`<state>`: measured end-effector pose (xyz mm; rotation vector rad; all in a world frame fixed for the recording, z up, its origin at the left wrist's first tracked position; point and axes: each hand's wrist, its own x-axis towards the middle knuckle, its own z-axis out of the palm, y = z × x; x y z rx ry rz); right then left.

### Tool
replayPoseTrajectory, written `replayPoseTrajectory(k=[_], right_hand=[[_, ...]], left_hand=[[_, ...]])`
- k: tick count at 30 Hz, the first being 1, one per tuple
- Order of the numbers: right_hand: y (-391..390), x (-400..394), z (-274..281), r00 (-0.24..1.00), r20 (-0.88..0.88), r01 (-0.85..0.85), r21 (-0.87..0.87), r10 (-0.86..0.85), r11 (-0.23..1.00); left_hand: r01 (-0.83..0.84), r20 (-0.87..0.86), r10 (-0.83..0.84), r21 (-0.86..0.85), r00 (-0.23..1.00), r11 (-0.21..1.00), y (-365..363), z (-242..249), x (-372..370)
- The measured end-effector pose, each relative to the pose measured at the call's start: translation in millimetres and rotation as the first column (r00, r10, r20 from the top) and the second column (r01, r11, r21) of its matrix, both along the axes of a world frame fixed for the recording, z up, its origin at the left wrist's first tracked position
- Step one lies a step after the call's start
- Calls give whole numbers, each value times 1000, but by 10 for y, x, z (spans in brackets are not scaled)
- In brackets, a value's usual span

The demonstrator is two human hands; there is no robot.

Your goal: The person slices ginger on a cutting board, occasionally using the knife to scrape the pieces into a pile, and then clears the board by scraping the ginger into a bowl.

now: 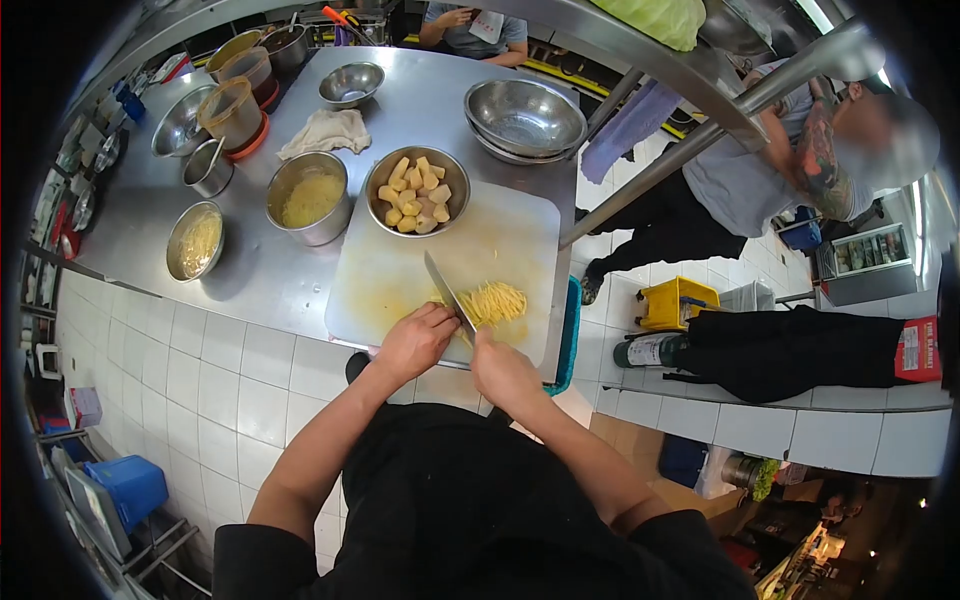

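Note:
A white cutting board (400, 270) lies on the steel table (420, 100) in front of me. My right hand (505, 368) is shut on the handle of a kitchen knife (448, 290), whose blade points away across the board. My left hand (415, 340) rests on the board just left of the blade, fingers curled; what is under them is hidden. A pile of thin yellow strips (495, 300) lies right of the blade. A steel bowl (372, 178) of peeled yellow chunks (415, 195) stands at the board's far edge.
Left of the board stand a steel pot of yellow liquid (310, 200), a shallow bowl (195, 240), a small pitcher (207, 168) and plastic tubs (232, 112). Stacked empty bowls (524, 118) and a cloth (325, 132) lie farther back. A person (740, 180) stands right, another (475, 30) beyond the table.

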<state>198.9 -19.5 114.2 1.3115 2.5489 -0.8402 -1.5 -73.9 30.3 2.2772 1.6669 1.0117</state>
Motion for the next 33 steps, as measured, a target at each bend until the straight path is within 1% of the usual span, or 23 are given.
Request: replayPoseTrajectory(k=[3,6,8,11,13,15,17,18,20,21,22,23,25,26,28,29,31,33], right_hand=[[110,-64,16,1000,-21,-12,16,12,1000],[31,26,285,999,17,-29,-13,29,999],[26,-23,-9,1000,9,-14,-6,14,1000],[114,-75,-37,1000,-28,-3,-4,3,1000],[116,-66,95,999,-55,0,-8,-1,1000],[55,-16,209,1000,30,-6,-53,8,999],[80,-59,-70,1000,-3,6,-34,-6,999],[95,-114,-95,999,-39,18,-16,-19,1000],[170,-144,-128,999,-42,23,-46,-25,999],[200,-150,-100,999,-43,30,-65,-33,997],[212,-130,-76,998,-50,35,-64,-38,997],[217,-95,-54,998,-52,33,-55,-36,998],[186,-31,13,998,-50,30,-51,-33,998],[180,-7,53,999,-37,19,-44,-20,999],[151,7,172,1000,-22,6,-41,-7,999],[134,5,242,1000,-11,-22,-38,22,999],[89,-11,389,999,3,-50,-36,50,998],[15,-6,495,997,30,-65,-30,66,997]], left_hand=[[5,-9,-5,-10,1000,1000,-19,19,-11],[12,-18,-12,-18,1000,1000,4,13,-34],[13,-12,-13,-16,1000,1000,-8,-16,-10],[15,-6,-15,5,1000,1000,-25,12,-14],[9,9,-9,-24,1000,1000,-19,15,-9],[7,15,-7,-6,1000,1000,-15,-3,-9],[7,22,-7,7,1000,1000,-10,-27,6],[4,50,-3,-14,999,1000,-6,-29,1],[7,70,-4,-45,998,999,-61,-29,-15],[7,115,-1,-47,993,999,-63,-12,-24],[5,160,3,-46,987,999,-41,10,-44],[6,156,1,-47,988,999,-38,30,-61],[-67,224,79,-60,971,996,-91,40,-60],[-68,225,80,-61,971,996,-90,41,-65],[-50,157,61,-70,986,996,-89,40,-84],[-50,158,61,-74,986,996,-79,38,-89],[-7,44,10,-66,999,998,-35,33,-100],[9,42,-6,-65,999,998,-9,28,-115]])
